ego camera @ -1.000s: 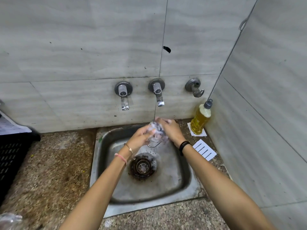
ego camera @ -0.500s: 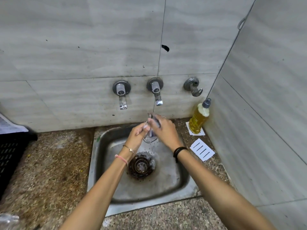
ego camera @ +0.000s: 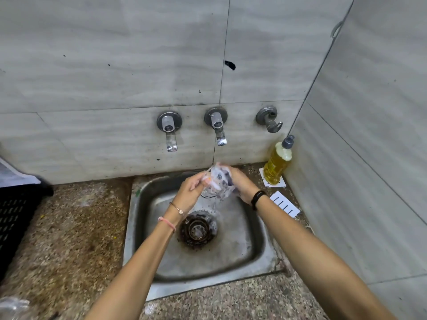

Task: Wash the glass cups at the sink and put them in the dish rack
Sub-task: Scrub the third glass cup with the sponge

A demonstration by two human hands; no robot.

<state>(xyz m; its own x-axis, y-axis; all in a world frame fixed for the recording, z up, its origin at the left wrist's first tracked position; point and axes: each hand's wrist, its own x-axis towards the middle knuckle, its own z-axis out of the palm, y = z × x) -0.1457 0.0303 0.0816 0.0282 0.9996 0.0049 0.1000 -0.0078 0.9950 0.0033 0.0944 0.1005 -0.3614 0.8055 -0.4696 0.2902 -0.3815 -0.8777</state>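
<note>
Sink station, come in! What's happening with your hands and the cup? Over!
Left hand, right hand: both holding glass cup. Cup below right tap, over sink. Nothing blocking it.

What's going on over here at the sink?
A person is washing a clear glass cup over the square steel sink. The left hand and the right hand both hold it just below the right-hand metal tap, and water falls from it toward the round drain. A bottle of yellow liquid stands in the corner.
</note>
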